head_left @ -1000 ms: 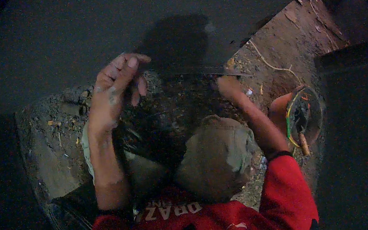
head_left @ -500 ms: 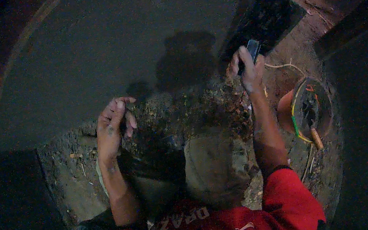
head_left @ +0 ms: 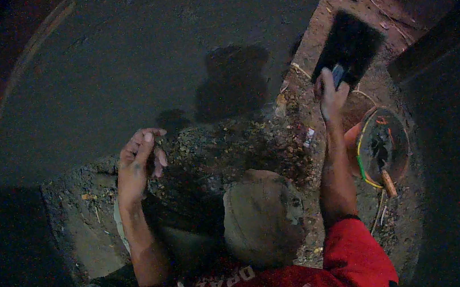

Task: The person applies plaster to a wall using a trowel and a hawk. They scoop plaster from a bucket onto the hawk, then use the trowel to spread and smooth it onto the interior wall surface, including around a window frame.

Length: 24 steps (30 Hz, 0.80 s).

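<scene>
My right hand (head_left: 333, 98) is closed round the handle of a plastering float (head_left: 357, 47), whose broad plate is dark and rectangular. The float is off to the right of the smooth grey wall (head_left: 127, 58), apart from its edge, above the brown ground. On the left, my left hand (head_left: 141, 157) hangs in front of the wall's lower edge. Its fingers are loosely bent and apart, with nothing seen in them. Below the right hand stands an orange-brown bucket (head_left: 352, 148) with a yellow and green rim. A wooden-handled tool (head_left: 389, 184) leans in it.
Rubble and gravel (head_left: 253, 146) lie along the foot of the wall. At upper left is a reddish-brown board (head_left: 19, 60). A thin cord (head_left: 382, 4) runs over the ground at upper right, near a dark beam (head_left: 424, 45). My bent knee (head_left: 261, 214) is low in the middle.
My right hand has moved the float away from the wall's right edge, rightward and down. My left hand has stayed nearly in place.
</scene>
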Each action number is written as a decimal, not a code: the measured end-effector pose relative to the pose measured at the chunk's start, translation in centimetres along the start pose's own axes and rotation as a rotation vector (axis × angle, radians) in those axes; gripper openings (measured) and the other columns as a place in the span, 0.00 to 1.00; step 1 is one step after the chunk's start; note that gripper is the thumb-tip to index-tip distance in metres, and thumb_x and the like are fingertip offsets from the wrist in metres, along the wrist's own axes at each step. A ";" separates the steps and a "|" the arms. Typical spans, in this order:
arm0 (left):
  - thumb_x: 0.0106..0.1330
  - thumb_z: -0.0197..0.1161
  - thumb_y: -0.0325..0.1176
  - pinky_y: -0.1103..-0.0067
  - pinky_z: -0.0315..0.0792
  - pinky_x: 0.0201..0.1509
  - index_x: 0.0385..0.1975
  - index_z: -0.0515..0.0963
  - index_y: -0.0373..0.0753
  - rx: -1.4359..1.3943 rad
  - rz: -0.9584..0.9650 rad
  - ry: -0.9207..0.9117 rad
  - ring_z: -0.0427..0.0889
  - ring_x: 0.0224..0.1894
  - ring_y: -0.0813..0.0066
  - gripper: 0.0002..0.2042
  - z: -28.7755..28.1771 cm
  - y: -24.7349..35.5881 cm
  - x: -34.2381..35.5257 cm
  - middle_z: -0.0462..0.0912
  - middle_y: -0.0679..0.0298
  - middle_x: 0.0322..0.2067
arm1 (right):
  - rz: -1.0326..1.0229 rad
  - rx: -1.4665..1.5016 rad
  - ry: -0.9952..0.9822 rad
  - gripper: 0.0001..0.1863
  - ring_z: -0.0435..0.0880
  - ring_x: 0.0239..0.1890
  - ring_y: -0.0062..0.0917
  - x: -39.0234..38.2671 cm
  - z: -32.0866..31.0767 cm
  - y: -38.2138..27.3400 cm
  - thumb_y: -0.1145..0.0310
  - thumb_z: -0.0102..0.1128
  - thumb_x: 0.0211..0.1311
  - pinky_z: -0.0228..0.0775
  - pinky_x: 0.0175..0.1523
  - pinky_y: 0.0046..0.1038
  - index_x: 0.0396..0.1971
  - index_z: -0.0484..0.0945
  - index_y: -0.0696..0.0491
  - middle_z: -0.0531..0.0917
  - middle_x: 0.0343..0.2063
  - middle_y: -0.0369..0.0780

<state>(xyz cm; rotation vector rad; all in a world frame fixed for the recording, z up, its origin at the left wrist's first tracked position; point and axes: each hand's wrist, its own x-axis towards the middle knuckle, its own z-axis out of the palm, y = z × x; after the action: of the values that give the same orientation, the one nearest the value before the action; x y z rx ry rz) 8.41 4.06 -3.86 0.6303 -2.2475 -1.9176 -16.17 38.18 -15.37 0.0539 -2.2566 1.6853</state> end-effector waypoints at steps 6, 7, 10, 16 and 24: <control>0.74 0.52 0.46 0.85 0.60 0.20 0.44 0.79 0.38 -0.005 0.015 -0.042 0.68 0.16 0.85 0.17 0.2 -0.1 1.6 0.77 0.68 0.17 | -0.580 -0.783 -0.723 0.22 0.82 0.27 0.49 -5.4 3.7 0.1 0.51 0.58 0.64 0.75 0.36 0.47 0.28 0.81 0.59 0.81 0.21 0.52; 0.74 0.52 0.46 0.85 0.59 0.20 0.44 0.79 0.38 -0.014 0.011 -0.067 0.68 0.16 0.85 0.16 1.0 0.3 1.7 0.77 0.68 0.17 | -0.658 -0.728 -0.774 0.22 0.82 0.27 0.49 -5.1 4.8 0.4 0.51 0.58 0.64 0.75 0.36 0.47 0.29 0.81 0.59 0.81 0.21 0.53; 0.74 0.53 0.46 0.85 0.59 0.19 0.42 0.79 0.39 -0.065 -0.008 -0.061 0.67 0.15 0.84 0.16 1.4 1.1 1.1 0.77 0.68 0.17 | -0.858 -0.824 -0.620 0.23 0.83 0.26 0.46 -3.9 7.3 -1.4 0.50 0.58 0.64 0.75 0.34 0.45 0.26 0.81 0.58 0.81 0.21 0.52; 0.74 0.53 0.45 0.85 0.58 0.19 0.41 0.79 0.39 -0.073 0.032 -0.059 0.67 0.15 0.84 0.15 -0.1 -0.2 1.1 0.76 0.68 0.17 | -0.577 -0.512 -0.308 0.24 0.81 0.19 0.38 -0.5 5.1 -12.8 0.48 0.54 0.67 0.73 0.27 0.35 0.24 0.79 0.55 0.81 0.16 0.43; 0.74 0.53 0.44 0.85 0.59 0.20 0.42 0.79 0.38 -0.085 -0.011 -0.046 0.67 0.15 0.84 0.15 0.6 -0.4 0.5 0.76 0.68 0.17 | 0.061 0.605 -0.226 0.24 0.71 0.12 0.23 -4.6 2.9 -2.4 0.52 0.51 0.72 0.60 0.19 0.25 0.19 0.73 0.54 0.74 0.11 0.37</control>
<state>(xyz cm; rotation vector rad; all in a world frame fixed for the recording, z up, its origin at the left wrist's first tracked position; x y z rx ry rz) 7.89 4.36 -4.39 0.5938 -2.1803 -2.0406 -11.94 33.97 -15.20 0.3297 -1.8127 2.4405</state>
